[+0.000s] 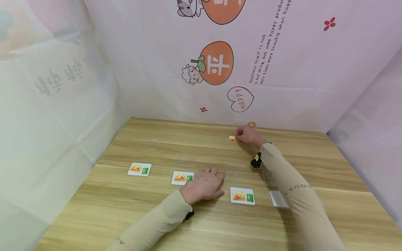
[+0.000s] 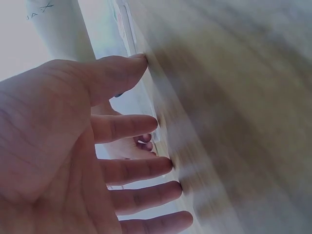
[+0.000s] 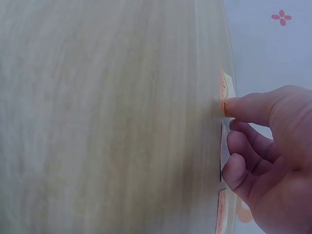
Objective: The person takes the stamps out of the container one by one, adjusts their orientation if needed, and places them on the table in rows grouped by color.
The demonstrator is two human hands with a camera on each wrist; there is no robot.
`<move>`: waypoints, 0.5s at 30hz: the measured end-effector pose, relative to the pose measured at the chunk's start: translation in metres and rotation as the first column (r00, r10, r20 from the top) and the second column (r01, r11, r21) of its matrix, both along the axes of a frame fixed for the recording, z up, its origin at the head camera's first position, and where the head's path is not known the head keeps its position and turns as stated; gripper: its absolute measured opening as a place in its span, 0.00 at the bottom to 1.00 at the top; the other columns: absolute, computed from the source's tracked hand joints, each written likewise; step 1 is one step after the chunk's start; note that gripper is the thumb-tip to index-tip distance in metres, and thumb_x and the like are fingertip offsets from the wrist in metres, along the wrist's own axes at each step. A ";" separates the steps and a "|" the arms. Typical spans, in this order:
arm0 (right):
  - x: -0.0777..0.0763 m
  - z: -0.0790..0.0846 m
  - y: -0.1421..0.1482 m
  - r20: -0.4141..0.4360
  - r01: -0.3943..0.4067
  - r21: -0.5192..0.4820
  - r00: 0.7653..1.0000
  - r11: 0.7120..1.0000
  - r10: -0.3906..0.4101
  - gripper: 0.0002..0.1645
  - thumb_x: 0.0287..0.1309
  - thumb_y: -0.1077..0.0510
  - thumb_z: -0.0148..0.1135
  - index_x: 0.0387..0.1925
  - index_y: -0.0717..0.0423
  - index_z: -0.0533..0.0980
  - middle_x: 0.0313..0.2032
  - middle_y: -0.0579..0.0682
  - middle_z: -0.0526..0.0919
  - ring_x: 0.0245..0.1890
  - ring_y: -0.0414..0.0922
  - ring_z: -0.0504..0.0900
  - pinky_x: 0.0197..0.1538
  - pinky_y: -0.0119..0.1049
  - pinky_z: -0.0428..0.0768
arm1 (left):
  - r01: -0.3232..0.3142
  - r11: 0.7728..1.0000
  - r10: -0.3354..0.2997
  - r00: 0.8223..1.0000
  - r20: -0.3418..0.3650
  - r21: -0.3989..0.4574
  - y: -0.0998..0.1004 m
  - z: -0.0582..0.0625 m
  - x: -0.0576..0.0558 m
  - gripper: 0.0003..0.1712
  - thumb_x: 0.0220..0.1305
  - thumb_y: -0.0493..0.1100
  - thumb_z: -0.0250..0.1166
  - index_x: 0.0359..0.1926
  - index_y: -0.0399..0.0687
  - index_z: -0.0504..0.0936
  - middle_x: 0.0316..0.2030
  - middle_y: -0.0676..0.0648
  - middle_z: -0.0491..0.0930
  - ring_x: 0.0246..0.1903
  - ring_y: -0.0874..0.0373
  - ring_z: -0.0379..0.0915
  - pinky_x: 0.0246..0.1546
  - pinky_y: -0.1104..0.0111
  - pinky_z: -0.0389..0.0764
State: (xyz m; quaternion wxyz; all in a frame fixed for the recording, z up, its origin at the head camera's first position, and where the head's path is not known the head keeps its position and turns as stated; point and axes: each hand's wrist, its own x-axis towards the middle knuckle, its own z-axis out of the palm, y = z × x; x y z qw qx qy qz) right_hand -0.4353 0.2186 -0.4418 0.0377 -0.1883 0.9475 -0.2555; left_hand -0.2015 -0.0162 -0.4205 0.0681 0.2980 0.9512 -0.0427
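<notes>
My right hand [image 1: 249,135] is at the back of the table, with thumb and index finger pinching a small orange picture card [image 1: 232,138]. In the right wrist view this picture card [image 3: 224,92] stands slightly tilted up from the wood, and the other fingers are curled. My left hand [image 1: 205,184] rests on the table with spread fingers, its fingertips touching the wood. To its left lies a white card [image 1: 179,178] bearing an orange desert picture and a green square, and to its right another such white card [image 1: 242,202].
A similar white card [image 1: 139,169] lies at the left, and a fourth white card [image 1: 278,199] is partly under the right sleeve. Clear plastic rectangles [image 1: 185,159] lie behind the cards. A green piece [image 1: 269,142] shows behind the right wrist. A printed cloth [image 1: 157,69] hangs behind the table.
</notes>
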 end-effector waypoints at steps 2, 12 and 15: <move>0.001 0.000 -0.001 0.002 0.010 0.013 1.000 1.000 -0.010 0.03 0.59 0.62 0.64 0.33 0.60 0.78 0.32 0.54 0.82 0.32 0.46 0.75 0.35 0.33 0.72 | 0.001 1.000 -0.001 1.000 0.001 -0.002 0.000 0.000 0.000 0.32 0.66 0.66 0.58 0.64 0.56 0.71 0.55 0.46 0.75 0.53 0.52 0.72 0.48 0.59 0.79; 0.004 0.005 -0.006 0.031 0.034 0.070 0.999 0.997 -0.037 0.04 0.60 0.62 0.61 0.36 0.60 0.77 0.38 0.57 0.83 0.38 0.48 0.77 0.41 0.38 0.75 | 0.005 1.000 -0.005 1.000 0.013 0.017 0.000 -0.001 0.000 0.32 0.66 0.65 0.58 0.64 0.55 0.72 0.55 0.46 0.75 0.55 0.52 0.72 0.51 0.57 0.79; 0.005 0.005 -0.006 0.029 0.030 0.064 0.999 0.997 -0.032 0.03 0.60 0.63 0.61 0.35 0.60 0.77 0.36 0.55 0.82 0.36 0.47 0.76 0.39 0.36 0.73 | 0.011 1.000 -0.011 1.000 0.014 0.019 -0.001 0.000 0.001 0.32 0.66 0.64 0.58 0.64 0.54 0.72 0.55 0.46 0.75 0.53 0.52 0.72 0.49 0.58 0.79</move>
